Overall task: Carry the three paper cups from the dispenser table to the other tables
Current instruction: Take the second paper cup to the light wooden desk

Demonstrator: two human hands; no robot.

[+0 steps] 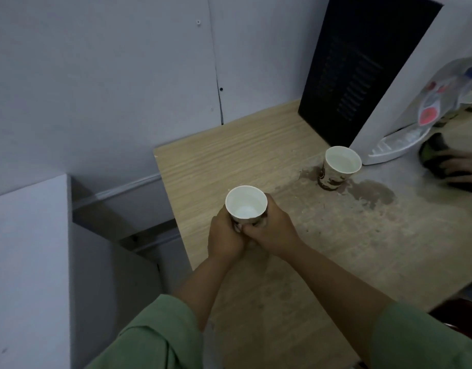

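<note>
Held cup: white paper cup, upright, open mouth up, a little clear liquid at the bottom; raised above the near left part of the wooden table.
Left hand: wrapped round the left side and base of the held cup, fingers closed on it.
Right hand: closed on the right side of the same cup, fingers meeting those of the left hand beneath it.
Sleeves: green, pushed up to the forearms.
Second cup: paper cup with a dark printed band, stood upright on the table, filled nearly to the brim, untouched, just beside the dispenser's tray.
Wet patch: dark spill spread round the second cup and to its right.
Dispenser: white body with a dark vented panel, stood at the far end of the table.
Another person's hand: at the right edge, rested on something dark; blurred.
Third cup: could not be told with certainty.
</note>
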